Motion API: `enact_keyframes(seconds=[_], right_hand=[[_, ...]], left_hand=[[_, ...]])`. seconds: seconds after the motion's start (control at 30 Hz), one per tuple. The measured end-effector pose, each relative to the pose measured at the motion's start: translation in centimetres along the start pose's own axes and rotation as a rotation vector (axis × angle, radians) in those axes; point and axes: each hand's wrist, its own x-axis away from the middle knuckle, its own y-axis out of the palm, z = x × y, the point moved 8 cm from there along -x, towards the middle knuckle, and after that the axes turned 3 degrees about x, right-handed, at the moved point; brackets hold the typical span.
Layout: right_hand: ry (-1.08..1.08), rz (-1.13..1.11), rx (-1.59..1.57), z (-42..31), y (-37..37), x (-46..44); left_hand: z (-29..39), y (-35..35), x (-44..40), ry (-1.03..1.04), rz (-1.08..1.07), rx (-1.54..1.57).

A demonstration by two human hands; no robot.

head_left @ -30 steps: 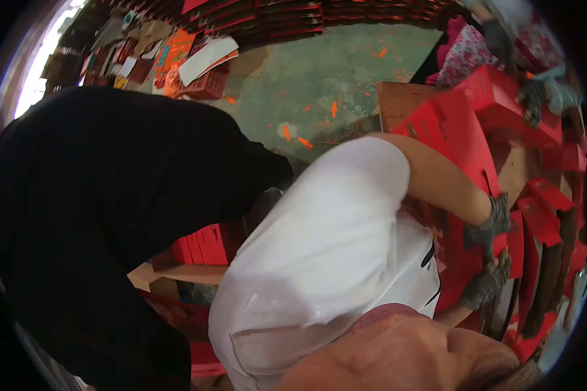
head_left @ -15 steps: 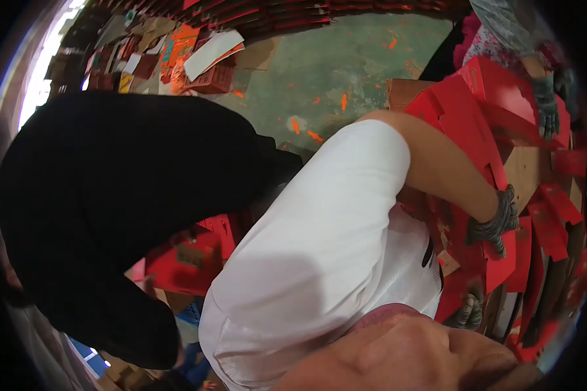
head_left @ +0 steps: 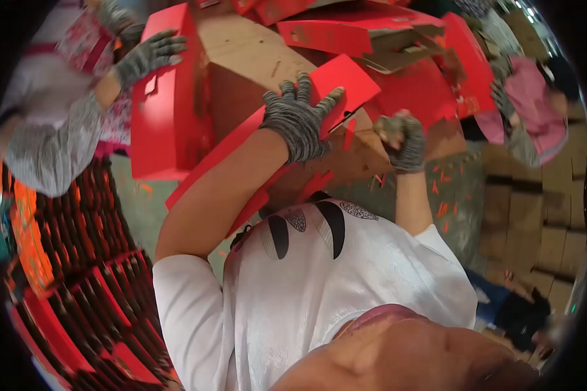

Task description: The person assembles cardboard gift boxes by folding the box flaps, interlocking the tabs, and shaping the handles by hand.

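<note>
My left hand (head_left: pixel 297 124), in a grey striped glove, lies with fingers spread on a long red cardboard piece (head_left: pixel 346 85). This piece slants across the near edge of a wooden work table (head_left: pixel 244 42). To its right, my right hand (head_left: pixel 403 142), in a matching glove with worn tan fingers, is closed in a fist above the table's near side. Whatever it may hold is hidden by the curled fingers. A dark slot shows in the red piece between my hands.
At left, a co-worker's gloved hand (head_left: pixel 151 57) rests on an upright red box (head_left: pixel 166 117). More red boxes (head_left: pixel 332 36) lie across the far side. Another person in pink (head_left: pixel 535 111) stands at right. Red cardboard stacks (head_left: pixel 98 293) fill the lower left; brown cartons (head_left: pixel 515 221) line the right.
My view has swung from the floor and stacks round to the table. My left hand, earlier on red cardboard at the view's right, now lies on the slanted red piece; my right hand is raised.
</note>
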Motion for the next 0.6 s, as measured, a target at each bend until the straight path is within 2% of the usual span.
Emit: enact_keyframes(seconds=[0.03,0.07,0.1,0.17,0.2,0.27,0.37,0.5,0.57,0.6], right_hand=[[0.079,0.107,-0.14,1.8,-0.8,0.0],[0.053,0.087,0.22,2.5,-0.8,0.0],[0.054,0.109,0.223,2.5,-0.3,-0.3],[0.252,0.0,0.453,3.6,2.7,-1.2],[0.258,0.005,0.441,3.0,3.8,-1.6],[0.548,-0.076,0.406,3.4,5.1,-1.4],[0.63,-0.113,0.388,4.2,4.7,-1.5],[0.565,-0.034,0.234,5.4,4.6,-1.4],[0.321,0.01,0.112,5.6,4.2,-1.3],[0.318,0.007,0.11,5.6,4.4,-1.1]], left_hand=[[-0.4,-0.2,-0.2,-0.004,0.024,0.008],[-0.6,-0.4,0.0,-0.021,0.052,0.018],[-0.2,-0.3,0.0,0.0,0.049,0.016],[-0.2,-0.3,0.3,-0.021,0.096,0.001],[-0.3,-0.1,0.7,-0.017,0.084,-0.005],[-0.2,0.0,1.0,-0.031,0.088,0.011],[0.2,0.5,0.8,-0.032,0.117,-0.027],[-0.1,0.0,0.4,0.003,0.212,-0.045],[-0.1,-0.3,0.5,0.009,0.248,-0.002],[-0.1,-0.3,0.5,0.006,0.249,-0.007]])
